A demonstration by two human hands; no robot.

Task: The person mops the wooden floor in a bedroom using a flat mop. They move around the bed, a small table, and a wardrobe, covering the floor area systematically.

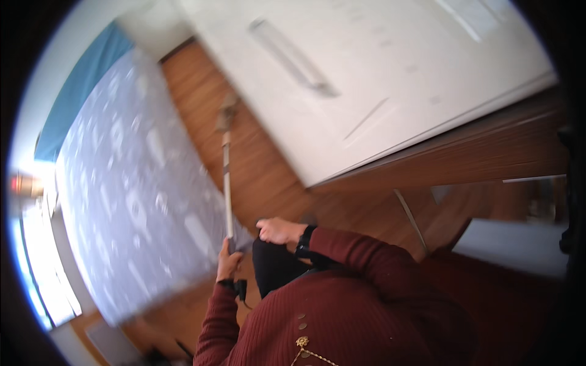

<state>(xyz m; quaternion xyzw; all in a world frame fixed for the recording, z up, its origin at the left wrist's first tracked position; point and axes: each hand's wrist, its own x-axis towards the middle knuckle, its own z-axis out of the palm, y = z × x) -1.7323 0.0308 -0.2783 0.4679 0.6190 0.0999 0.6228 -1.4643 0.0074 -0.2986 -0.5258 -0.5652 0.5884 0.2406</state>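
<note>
My left hand [229, 263] is wrapped round the grey lower grip of a long-handled floor tool [227, 183]. Its pale pole runs away from me to a blurred beige head over the wooden floor; whether it is a mop or a broom I cannot tell. My right hand [279, 231] is closed in front of my body, above my dark-clothed leg, apart from the pole. A small dark shape shows by its fingers, too blurred to name. Both wrists wear black bands.
A bed [134, 201] with a patterned grey-lilac cover lies to the left, along the pole. White furniture [366, 73] with a long handle stands at the right, its edge close to the wooden floor [256, 161]. A bright window [46, 268] is at far left.
</note>
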